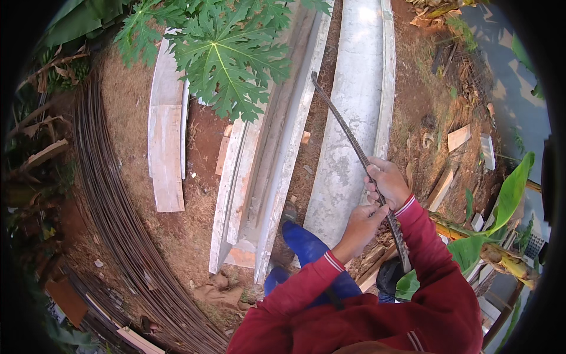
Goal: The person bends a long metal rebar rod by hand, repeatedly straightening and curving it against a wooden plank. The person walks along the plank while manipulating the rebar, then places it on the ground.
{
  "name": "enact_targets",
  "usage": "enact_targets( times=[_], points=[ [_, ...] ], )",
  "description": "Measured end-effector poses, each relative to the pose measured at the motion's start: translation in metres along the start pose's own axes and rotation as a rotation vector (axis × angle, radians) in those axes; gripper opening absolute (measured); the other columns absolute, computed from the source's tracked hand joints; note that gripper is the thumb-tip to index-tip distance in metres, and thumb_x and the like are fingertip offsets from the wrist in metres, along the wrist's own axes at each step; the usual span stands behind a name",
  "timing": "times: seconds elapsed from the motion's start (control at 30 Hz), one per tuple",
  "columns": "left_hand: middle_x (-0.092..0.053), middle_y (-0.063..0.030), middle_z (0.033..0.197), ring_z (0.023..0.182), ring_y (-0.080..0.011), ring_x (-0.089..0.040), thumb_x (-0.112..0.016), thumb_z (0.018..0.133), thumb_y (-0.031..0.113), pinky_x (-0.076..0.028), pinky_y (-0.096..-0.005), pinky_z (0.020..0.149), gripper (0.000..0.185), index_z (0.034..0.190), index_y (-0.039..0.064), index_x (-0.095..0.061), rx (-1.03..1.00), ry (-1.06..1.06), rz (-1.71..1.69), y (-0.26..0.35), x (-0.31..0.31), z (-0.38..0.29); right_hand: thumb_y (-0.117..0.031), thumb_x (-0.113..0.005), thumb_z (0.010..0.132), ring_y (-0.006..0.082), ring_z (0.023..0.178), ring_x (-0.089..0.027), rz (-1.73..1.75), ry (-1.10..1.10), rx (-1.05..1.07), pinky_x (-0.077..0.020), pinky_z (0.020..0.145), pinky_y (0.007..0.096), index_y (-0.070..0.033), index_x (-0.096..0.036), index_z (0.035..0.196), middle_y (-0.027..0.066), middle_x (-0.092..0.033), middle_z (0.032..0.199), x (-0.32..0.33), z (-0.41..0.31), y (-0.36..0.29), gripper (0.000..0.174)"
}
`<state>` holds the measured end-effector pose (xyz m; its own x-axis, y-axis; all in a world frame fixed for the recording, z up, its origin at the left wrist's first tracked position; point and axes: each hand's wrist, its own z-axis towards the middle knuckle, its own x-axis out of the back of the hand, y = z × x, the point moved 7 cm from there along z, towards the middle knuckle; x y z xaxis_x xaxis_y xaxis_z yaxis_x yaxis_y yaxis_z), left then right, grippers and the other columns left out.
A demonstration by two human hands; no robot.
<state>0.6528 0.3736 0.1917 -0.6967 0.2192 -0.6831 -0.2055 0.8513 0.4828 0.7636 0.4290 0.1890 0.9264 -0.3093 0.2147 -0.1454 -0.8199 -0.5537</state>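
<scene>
Both my hands grip a dark ribbed steel bar [349, 130], which looks like a length of rebar. My right hand [389, 180] is closed around its middle. Just below, my left hand [360, 230] pinches it between thumb and fingers. The bar slants away to the upper left, its far tip over the edge of a long trough-shaped mould [287, 132] of pale boards. Its near end reaches down beside my right forearm. Under the bar lies a long whitish concrete slab or beam [340, 177] with a raised right edge.
A papaya leaf [216, 48] hangs over the mould's far part. Pale boards [167, 155] lie left of it, and a bundle of long steel rods [119, 190] curves along the left. Wood offcuts [459, 137] and a banana leaf [508, 199] are at right.
</scene>
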Motion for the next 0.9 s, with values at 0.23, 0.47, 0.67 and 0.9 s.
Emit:
enact_targets(
  times=[0.23, 0.47, 0.67, 0.9],
  points=[
    [-0.039, 0.0086, 0.055, 0.046, -0.0026, -0.031, -0.060, 0.101, 0.029, -0.021, -0.0254, 0.043, 0.035, 0.073, 0.008, -0.059, 0.183, 0.264, 0.206, -0.111, 0.116, -0.035, -0.013, -0.049, 0.102, 0.0081, 0.050, -0.044, 0.047, 0.121, 0.052, -0.0366, 0.041, 0.0262, -0.004, -0.041, 0.149, 0.0000, -0.051, 0.070, -0.065, 0.037, 0.147, 0.049],
    [-0.044, 0.0090, 0.058, 0.046, -0.0023, -0.030, -0.057, 0.102, 0.034, -0.021, -0.0237, 0.043, 0.037, 0.079, 0.007, -0.065, 0.079, 0.297, 0.100, -0.140, 0.183, -0.050, -0.014, -0.048, 0.102, 0.0074, 0.052, -0.045, 0.136, 0.186, 0.193, -0.0386, 0.047, 0.0277, -0.002, -0.041, 0.149, -0.0018, -0.050, 0.066, -0.114, 0.064, 0.188, 0.049],
    [-0.052, 0.0060, 0.063, 0.051, -0.0031, -0.036, -0.055, 0.103, 0.035, -0.027, -0.0239, 0.047, 0.039, 0.086, 0.003, -0.070, 0.042, 0.326, 0.271, -0.176, 0.250, -0.046, -0.017, -0.048, 0.102, 0.0173, 0.062, -0.060, 0.116, 0.179, 0.083, -0.0484, 0.060, 0.0328, 0.002, -0.045, 0.145, 0.0075, -0.063, 0.075, -0.155, 0.076, 0.214, 0.047],
    [-0.060, -0.0041, 0.067, 0.060, -0.0125, -0.050, -0.058, 0.101, 0.031, -0.040, -0.0324, 0.057, 0.041, 0.084, -0.004, -0.070, -0.054, 0.388, 0.549, -0.208, 0.288, -0.032, -0.025, -0.044, 0.103, 0.0271, 0.068, -0.064, -0.267, 0.520, 0.571, -0.0517, 0.067, 0.0382, 0.002, -0.046, 0.143, 0.0160, -0.067, 0.080, -0.155, 0.136, 0.275, 0.049]
  ],
)
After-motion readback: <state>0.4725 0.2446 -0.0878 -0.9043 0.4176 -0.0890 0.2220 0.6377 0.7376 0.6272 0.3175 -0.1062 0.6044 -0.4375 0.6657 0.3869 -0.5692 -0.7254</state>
